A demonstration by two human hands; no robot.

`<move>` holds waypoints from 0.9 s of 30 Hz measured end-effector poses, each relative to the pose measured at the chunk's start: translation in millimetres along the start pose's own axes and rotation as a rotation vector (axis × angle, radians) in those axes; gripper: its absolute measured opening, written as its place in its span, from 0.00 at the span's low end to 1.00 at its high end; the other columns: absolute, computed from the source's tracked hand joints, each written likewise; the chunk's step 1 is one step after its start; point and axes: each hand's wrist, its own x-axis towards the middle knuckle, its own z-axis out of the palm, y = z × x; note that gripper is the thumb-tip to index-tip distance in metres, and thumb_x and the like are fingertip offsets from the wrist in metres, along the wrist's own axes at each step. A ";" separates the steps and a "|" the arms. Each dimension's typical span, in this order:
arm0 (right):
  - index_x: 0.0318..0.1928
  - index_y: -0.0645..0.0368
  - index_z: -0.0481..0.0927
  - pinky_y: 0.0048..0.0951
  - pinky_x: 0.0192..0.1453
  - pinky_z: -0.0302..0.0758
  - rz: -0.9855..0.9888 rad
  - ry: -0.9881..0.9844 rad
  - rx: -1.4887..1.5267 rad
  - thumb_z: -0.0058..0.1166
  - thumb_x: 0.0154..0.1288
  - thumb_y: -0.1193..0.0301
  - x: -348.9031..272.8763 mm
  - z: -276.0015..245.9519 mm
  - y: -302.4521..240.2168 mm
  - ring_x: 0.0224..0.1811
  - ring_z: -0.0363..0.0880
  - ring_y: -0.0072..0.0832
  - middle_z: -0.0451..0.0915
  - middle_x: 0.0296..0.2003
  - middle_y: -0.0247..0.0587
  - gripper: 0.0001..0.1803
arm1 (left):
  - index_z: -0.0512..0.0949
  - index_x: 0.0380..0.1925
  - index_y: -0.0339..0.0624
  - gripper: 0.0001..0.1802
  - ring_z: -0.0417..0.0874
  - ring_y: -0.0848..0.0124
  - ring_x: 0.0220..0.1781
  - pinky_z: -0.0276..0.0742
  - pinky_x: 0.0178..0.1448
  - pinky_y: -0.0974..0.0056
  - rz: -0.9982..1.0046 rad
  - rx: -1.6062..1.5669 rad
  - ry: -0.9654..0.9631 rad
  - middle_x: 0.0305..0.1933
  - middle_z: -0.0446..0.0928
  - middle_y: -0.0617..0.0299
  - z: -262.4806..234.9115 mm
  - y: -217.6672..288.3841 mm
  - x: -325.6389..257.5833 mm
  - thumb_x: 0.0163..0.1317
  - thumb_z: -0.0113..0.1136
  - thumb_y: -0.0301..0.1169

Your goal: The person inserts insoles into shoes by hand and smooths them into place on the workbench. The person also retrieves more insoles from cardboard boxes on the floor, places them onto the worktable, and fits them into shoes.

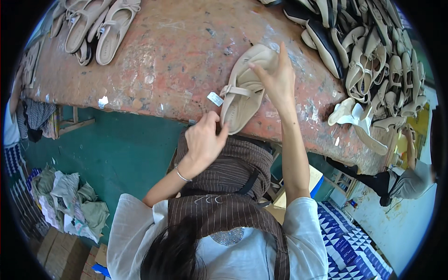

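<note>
A beige flat shoe with a thin strap lies at the table's near edge, its open heel end toward me and its toe pointing away. Beside the strap, on the left, is a small white tag. My left hand pinches the heel end between thumb and bent fingers. Around the toe end curls my right hand, its thumb over the upper and its index finger stretched along the far right side. What its other fingers do underneath is hidden.
The worn reddish table carries several beige shoes at far left and a big shoe pile at right. White-and-beige pieces lie near the right edge. Other people stand at both ends; cloth and cartons sit lower left.
</note>
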 end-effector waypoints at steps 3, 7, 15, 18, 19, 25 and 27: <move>0.47 0.66 0.79 0.41 0.50 0.80 -0.001 -0.200 0.376 0.65 0.51 0.78 -15.5 -18.5 -2.0 0.51 0.82 0.49 0.79 0.52 0.59 0.20 | 0.76 0.35 0.43 0.13 0.79 0.53 0.50 0.77 0.43 0.56 0.320 0.066 0.104 0.42 0.78 0.56 16.1 11.0 -9.3 0.51 0.69 0.30; 0.49 0.66 0.75 0.63 0.72 0.60 -0.253 -0.236 0.163 0.55 0.51 0.86 -113.9 2.2 3.4 0.63 0.74 0.58 0.77 0.55 0.61 0.21 | 0.64 0.69 0.36 0.37 0.52 0.48 0.79 0.36 0.79 0.33 0.462 0.302 -0.227 0.72 0.62 0.46 47.5 14.2 -12.2 0.60 0.58 0.40; 0.46 0.69 0.75 0.64 0.74 0.51 -0.204 -0.308 -0.073 0.47 0.56 0.83 -33.8 63.9 6.9 0.48 0.76 0.54 0.76 0.38 0.55 0.15 | 0.72 0.59 0.25 0.29 0.63 0.46 0.73 0.53 0.75 0.36 0.461 0.271 -0.127 0.63 0.71 0.40 55.8 10.4 -4.6 0.59 0.59 0.30; 0.61 0.79 0.68 0.64 0.76 0.48 -0.291 -0.062 0.013 0.47 0.57 0.82 -69.5 54.4 5.5 0.65 0.70 0.60 0.73 0.57 0.70 0.28 | 0.71 0.60 0.25 0.28 0.60 0.51 0.76 0.52 0.76 0.38 0.455 0.281 -0.167 0.68 0.67 0.41 61.9 0.4 -9.1 0.62 0.52 0.31; 0.64 0.80 0.64 0.63 0.77 0.47 -0.279 -0.089 -0.026 0.47 0.57 0.82 -88.6 57.2 10.8 0.68 0.66 0.61 0.70 0.60 0.72 0.31 | 0.72 0.60 0.25 0.28 0.60 0.50 0.76 0.52 0.76 0.38 0.455 0.240 -0.157 0.67 0.67 0.40 62.7 3.7 -10.1 0.62 0.52 0.32; 0.41 0.68 0.74 0.59 0.77 0.50 -0.277 -0.223 -0.319 0.46 0.59 0.77 -32.4 61.3 8.8 0.47 0.80 0.43 0.77 0.37 0.54 0.10 | 0.74 0.55 0.25 0.23 0.66 0.50 0.72 0.57 0.74 0.39 0.461 0.260 -0.171 0.63 0.71 0.42 60.3 11.8 -3.3 0.61 0.51 0.29; 0.57 0.79 0.71 0.58 0.78 0.48 -0.236 -0.066 -0.227 0.48 0.58 0.75 -59.7 67.5 0.9 0.60 0.76 0.51 0.77 0.51 0.67 0.26 | 0.75 0.57 0.35 0.24 0.67 0.53 0.71 0.54 0.76 0.39 0.486 0.277 -0.185 0.63 0.73 0.47 63.0 -7.7 -10.5 0.61 0.53 0.31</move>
